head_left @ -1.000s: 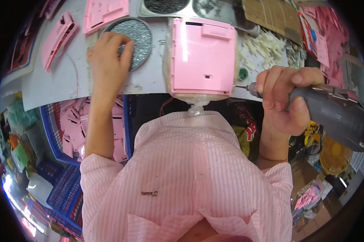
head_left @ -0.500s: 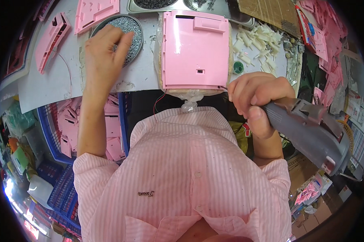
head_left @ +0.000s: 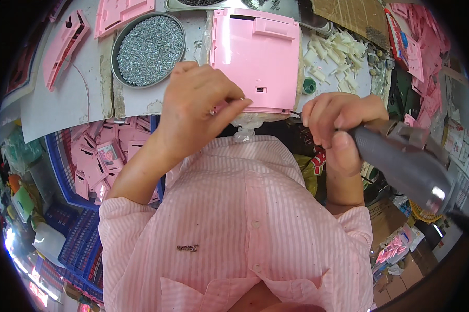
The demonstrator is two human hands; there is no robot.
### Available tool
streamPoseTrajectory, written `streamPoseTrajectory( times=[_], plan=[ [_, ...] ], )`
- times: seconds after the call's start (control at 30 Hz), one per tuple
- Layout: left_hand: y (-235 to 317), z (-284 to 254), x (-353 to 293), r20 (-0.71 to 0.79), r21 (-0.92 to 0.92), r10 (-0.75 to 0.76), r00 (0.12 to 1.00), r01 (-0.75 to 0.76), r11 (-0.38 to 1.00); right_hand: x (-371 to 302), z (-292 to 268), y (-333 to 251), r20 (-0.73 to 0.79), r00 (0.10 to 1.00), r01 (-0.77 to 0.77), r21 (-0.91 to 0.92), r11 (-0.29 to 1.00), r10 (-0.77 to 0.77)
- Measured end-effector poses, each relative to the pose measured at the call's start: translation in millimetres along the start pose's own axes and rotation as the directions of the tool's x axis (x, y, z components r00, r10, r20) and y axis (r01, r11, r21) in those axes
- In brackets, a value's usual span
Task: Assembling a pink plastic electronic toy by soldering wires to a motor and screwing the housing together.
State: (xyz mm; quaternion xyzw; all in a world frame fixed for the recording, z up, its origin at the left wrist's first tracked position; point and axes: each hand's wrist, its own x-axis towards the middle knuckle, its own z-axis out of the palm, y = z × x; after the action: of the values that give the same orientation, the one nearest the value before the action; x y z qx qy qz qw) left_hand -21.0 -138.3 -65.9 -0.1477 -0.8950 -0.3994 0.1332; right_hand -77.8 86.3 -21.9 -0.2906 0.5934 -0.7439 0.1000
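A square pink plastic housing point(head_left: 260, 62) lies on a plastic-wrapped pad in front of me. My left hand point(head_left: 203, 104) is at the housing's lower left edge, thumb and forefinger pinched on a small silvery screw point(head_left: 242, 98). Another screw point(head_left: 212, 112) shows among the curled fingers. To its upper left stands a round metal dish point(head_left: 116, 67) of silvery screws. My right hand point(head_left: 343, 122) grips a dark grey power screwdriver point(head_left: 400, 156), its thin bit pointing left beside the housing's lower right corner. The tool's rear end is blurred.
White plastic pieces point(head_left: 333, 54) and a green round thing point(head_left: 309, 86) lie right of the housing. A metal tray point(head_left: 296, 20) and cardboard point(head_left: 351, 18) are behind. More pink parts point(head_left: 65, 49) sit at left, with a blue crate point(head_left: 63, 169) of them below the table edge.
My left hand has left the screw dish and come right to the housing with screws in its fingers. My right hand and the screwdriver have shifted slightly right.
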Motion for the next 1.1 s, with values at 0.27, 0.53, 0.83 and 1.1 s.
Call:
streamPoseTrajectory(
  times=[0.27,0.53,0.83,1.1],
  plan=[
    [16,35,-3,-0.124,-0.002,0.157,0.98,-0.159,0.987,5,-12,9,0.218,0.971,0.064,0.148,0.987,-0.096],
    [24,52,6,-0.1,-0.08,0.136,0.986,-0.144,0.986,24,-16,-27,0.211,0.961,0.14,0.194,0.971,-0.18],
    [18,55,24,-0.145,-0.107,0.19,0.971,-0.206,0.973,27,-22,-17,0.122,0.973,0.176,0.166,0.97,-0.197],
    [-7,35,42,0.002,0.007,0.03,1.0,-0.03,1.0,58,-38,35,0.038,0.973,0.218,0.184,0.959,-0.228]
  ],
)
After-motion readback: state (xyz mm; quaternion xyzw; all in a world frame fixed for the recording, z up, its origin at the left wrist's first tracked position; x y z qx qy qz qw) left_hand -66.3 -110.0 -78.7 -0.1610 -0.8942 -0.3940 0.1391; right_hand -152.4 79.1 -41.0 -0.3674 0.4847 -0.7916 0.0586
